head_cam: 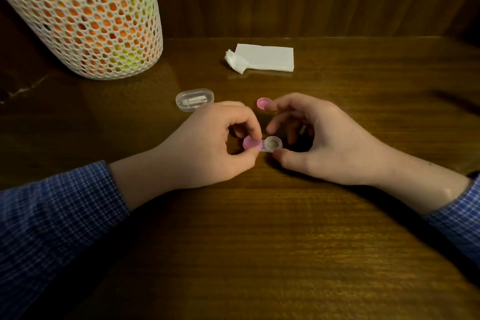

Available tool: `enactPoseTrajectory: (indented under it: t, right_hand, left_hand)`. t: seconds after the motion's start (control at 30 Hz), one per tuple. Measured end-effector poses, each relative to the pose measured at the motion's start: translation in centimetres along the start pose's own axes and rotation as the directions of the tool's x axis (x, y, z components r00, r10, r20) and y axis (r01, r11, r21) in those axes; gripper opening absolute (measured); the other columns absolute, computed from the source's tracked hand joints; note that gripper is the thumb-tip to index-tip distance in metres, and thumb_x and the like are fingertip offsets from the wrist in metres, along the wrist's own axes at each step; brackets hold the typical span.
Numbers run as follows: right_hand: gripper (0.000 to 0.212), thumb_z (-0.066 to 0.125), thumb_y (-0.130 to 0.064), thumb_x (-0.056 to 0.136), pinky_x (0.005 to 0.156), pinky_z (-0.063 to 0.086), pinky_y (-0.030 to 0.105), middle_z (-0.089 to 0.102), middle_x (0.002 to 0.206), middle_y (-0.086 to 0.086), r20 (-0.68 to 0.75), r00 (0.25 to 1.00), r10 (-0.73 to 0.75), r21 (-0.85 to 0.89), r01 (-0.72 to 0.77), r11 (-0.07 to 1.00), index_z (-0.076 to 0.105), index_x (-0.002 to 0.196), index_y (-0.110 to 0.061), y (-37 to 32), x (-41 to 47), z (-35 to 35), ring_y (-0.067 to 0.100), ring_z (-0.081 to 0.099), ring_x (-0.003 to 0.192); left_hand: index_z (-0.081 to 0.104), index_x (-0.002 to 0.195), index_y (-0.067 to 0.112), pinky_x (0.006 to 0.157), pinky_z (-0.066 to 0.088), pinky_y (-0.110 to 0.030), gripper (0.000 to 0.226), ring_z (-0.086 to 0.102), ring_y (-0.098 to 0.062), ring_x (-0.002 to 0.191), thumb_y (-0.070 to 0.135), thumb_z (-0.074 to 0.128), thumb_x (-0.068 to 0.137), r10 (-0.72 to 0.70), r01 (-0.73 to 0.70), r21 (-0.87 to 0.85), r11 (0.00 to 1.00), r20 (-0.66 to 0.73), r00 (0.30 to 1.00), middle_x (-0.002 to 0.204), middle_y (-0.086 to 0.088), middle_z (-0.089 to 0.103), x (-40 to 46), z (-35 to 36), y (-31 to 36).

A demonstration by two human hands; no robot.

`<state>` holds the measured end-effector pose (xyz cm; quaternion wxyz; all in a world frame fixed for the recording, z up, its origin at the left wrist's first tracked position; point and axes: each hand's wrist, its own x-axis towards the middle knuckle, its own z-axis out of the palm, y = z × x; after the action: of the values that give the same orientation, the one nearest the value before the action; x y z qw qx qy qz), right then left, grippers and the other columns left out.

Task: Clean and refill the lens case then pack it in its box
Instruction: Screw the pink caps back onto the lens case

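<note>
A clear lens case (pixel 271 144) lies on the wooden table (pixel 259 241) between my hands. My left hand (pixel 207 145) pinches the pink cap (pixel 250 143) that sits on the case's left well. The right well is uncovered. A second pink cap (pixel 262 103) lies loose on the table just beyond, with the index fingertip of my right hand (pixel 319 143) beside it. My right thumb tip touches the near edge of the open well, while the other fingers hang loosely curled above the case and hold nothing. A clear oval box (pixel 194 99) with something white inside lies to the left.
A stack of white tissues (pixel 267 58), with one crumpled piece at its left end, lies at the back of the table. At the back left stands a white mesh basket (pixel 83 18) with orange and yellow contents. A wooden wall closes off the far side.
</note>
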<state>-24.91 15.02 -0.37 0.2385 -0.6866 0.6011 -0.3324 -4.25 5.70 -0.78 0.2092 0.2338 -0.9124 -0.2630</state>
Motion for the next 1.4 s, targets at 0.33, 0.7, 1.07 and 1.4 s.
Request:
enactPoseTrajectory:
  t: [0.33,0.7,1.07,1.4]
  right_hand:
    - [0.047,0.079,-0.039,0.086,0.060,0.051,0.016,0.063,0.113,-0.013,-0.057,0.990,0.126,-0.232,-0.136,0.963,0.062,0.128,-0.028,1.5,6.9,-2.1,0.006,0.066,0.082]
    - [0.025,0.069,-0.025,0.094,0.087,0.054,0.028,0.071,0.114,-0.004,0.153,0.980,0.124,-0.529,-0.025,0.848,0.074,0.118,-0.026,-1.6,9.0,-1.9,0.015,0.065,0.101]
    - [0.017,0.077,0.007,0.083,0.089,0.063,0.039,0.076,0.101,0.014,-0.086,0.993,0.077,0.163,-0.062,0.985,0.072,0.098,0.000,-1.0,1.8,-3.4,0.019,0.078,0.091]
    - [0.023,0.087,-0.017,0.076,0.090,0.062,0.038,0.081,0.096,0.005,-0.027,0.999,-0.043,0.191,0.048,0.980,0.077,0.092,-0.004,-0.1,0.9,-0.6,0.021,0.077,0.094]
  left_hand:
    - [0.074,0.095,0.028,0.068,0.046,-0.011,0.016,0.062,-0.006,0.091,0.018,0.080,0.084,-0.018,0.019,-0.011,1.000,0.006,1.000,0.094,0.013,0.067,-0.2,-0.1,0.2]
    - [0.072,0.094,0.029,0.070,0.043,-0.003,0.014,0.058,0.008,0.090,0.019,0.078,0.086,-0.020,0.020,0.008,1.000,-0.002,1.000,0.093,0.015,0.065,-0.3,-0.2,0.2]
    - [0.073,0.095,0.026,0.070,0.042,-0.001,0.012,0.056,0.011,0.089,0.018,0.077,0.088,0.002,-0.001,0.036,0.999,-0.005,1.000,0.093,0.014,0.066,-0.4,-0.2,0.3]
    - [0.073,0.095,0.031,0.066,0.044,-0.003,0.015,0.057,0.014,0.086,0.020,0.080,0.085,-0.015,0.015,0.019,1.000,-0.007,1.000,0.092,0.018,0.065,-0.2,-0.3,0.1]
